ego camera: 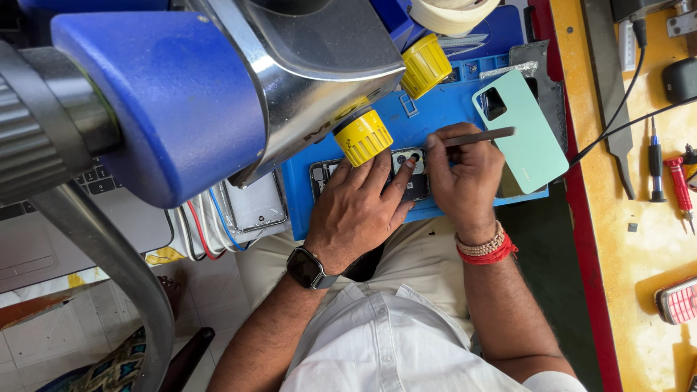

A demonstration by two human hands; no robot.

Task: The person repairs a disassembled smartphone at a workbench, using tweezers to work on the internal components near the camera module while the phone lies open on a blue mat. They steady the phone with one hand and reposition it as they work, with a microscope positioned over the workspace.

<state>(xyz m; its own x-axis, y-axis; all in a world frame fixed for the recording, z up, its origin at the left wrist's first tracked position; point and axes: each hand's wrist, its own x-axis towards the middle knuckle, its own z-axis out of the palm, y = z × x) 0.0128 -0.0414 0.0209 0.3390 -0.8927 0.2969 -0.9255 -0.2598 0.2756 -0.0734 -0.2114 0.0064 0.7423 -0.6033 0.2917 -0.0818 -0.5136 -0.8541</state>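
Observation:
An opened smartphone point(406, 174) lies on a blue work mat point(435, 116), its circuit board and camera module exposed. My left hand point(359, 207) rests flat on the phone, index finger pressing near the camera module; a dark smartwatch sits on that wrist. My right hand point(465, 174) grips thin metal tweezers point(483, 136), with the tip end down at the phone's top. A mint-green phone back cover point(523, 127) lies on the mat just right of my right hand.
A large blue and silver microscope point(181, 94) with yellow knobs point(363, 136) hangs over the left side. Screwdrivers point(668, 170), a black cable point(617, 116) and a red keypad phone point(679, 300) lie on the yellow bench at right. A laptop point(65, 232) sits at left.

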